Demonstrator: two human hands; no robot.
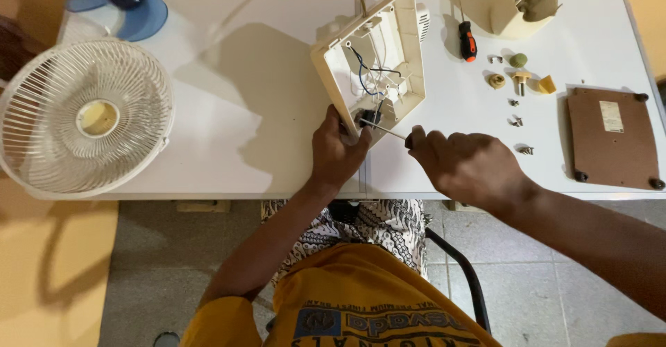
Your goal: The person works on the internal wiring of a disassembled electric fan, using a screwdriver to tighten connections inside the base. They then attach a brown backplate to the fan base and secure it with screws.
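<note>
Head view: at frame centre the left hand (336, 154) clasps the lower corner of a cream fan base housing (374, 59), which stands tilted on the white table (229, 76) with its open wired inside facing the camera. Just right of it, the right hand (466, 166) is clenched on a screwdriver (386, 131) whose tip reaches into that corner. Loose screws (517, 120) lie further right

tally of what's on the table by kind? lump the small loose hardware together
Fan grille: 1
Blue fan blade: 1
Open cream housing, gripped by left hand: 1
Screwdrivers: 2, spare and one in right hand
Brown base plate: 1
Cream cover piece: 1
Small loose parts: about 9
Total: about 16
</note>
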